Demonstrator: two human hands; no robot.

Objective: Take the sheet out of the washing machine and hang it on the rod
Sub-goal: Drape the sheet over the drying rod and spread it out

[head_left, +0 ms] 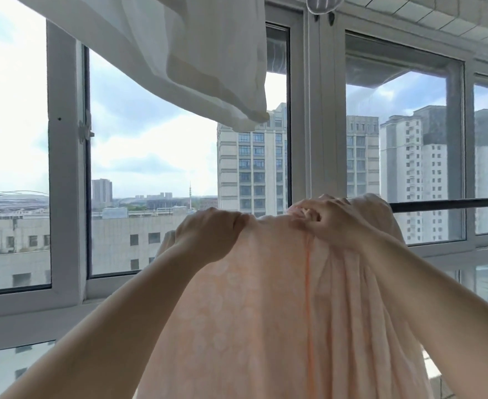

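Both hands clamped on the sheet's top fold. Left hand (208, 234): fingers curled over the fabric, gripping it in a fist at the top left of the drape. Right hand (330, 218): fingers curled into bunched cloth at the top right, pinching a gathered wad.

Sheet (266, 312): pale peach, faint floral pattern, orange seam line running down the middle. Draped over the rod (450, 204), hanging down toward the camera in long folds, bunched tight under the right hand. Covers the rod's left part; left end of the rod hidden behind the fabric.

Rod: dark, horizontal, bare to the right of the sheet, running out past the right edge of the frame, in front of the windows.

Above: white cloth (202, 67) hanging, lower corner sagging near the middle window post. Behind: grey window frames (64, 168), high-rise blocks and cloudy sky outside.
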